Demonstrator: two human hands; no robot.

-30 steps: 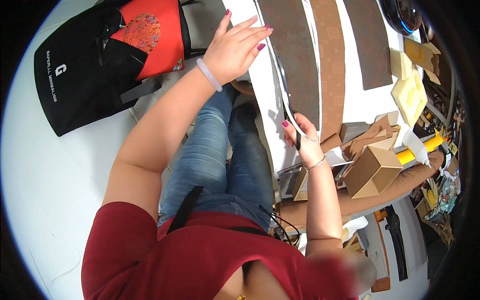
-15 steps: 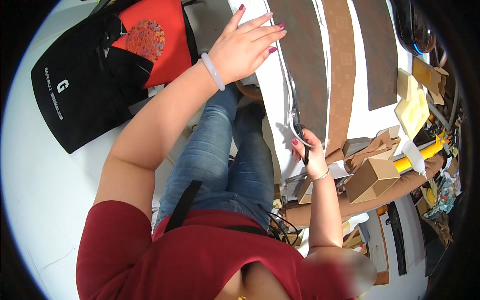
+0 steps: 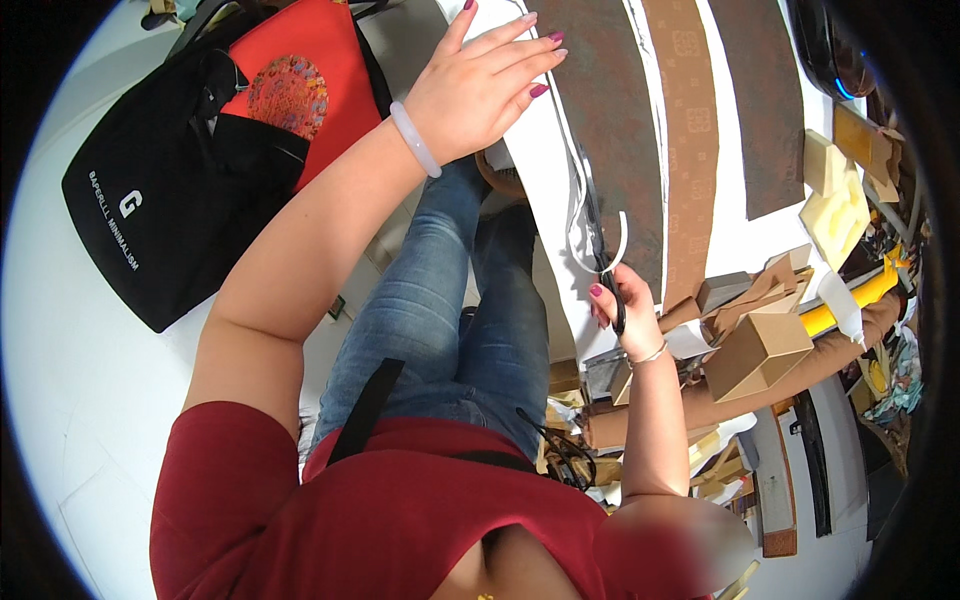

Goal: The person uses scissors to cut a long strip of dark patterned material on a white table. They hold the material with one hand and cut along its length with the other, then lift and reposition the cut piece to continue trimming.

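My left hand (image 3: 490, 92) lies flat with its fingers spread, fingertips on the near-left edge of a long dark brown mottled sheet (image 3: 612, 130). Black scissors (image 3: 597, 222) are gripped in my right hand (image 3: 632, 312), fingers through and around the handles. Their blades point away from me along the left edge of the brown sheet. A thin white strip (image 3: 624, 236) curls up over the scissors beside my right hand. Other parts of the strip run loosely along the blades.
A lighter brown patterned strip (image 3: 690, 130) and another dark panel (image 3: 760, 110) lie on the white table (image 3: 728, 235). To the right are a cardboard box (image 3: 755, 355), yellow foam pieces (image 3: 840, 215) and a black device (image 3: 830, 50). Black and red bags (image 3: 130, 210) lie at left.
The white strip's loose end has swung up and curls to the right of the scissors. My right hand and the scissors sit slightly nearer me. My left hand stays spread at the sheet's edge.
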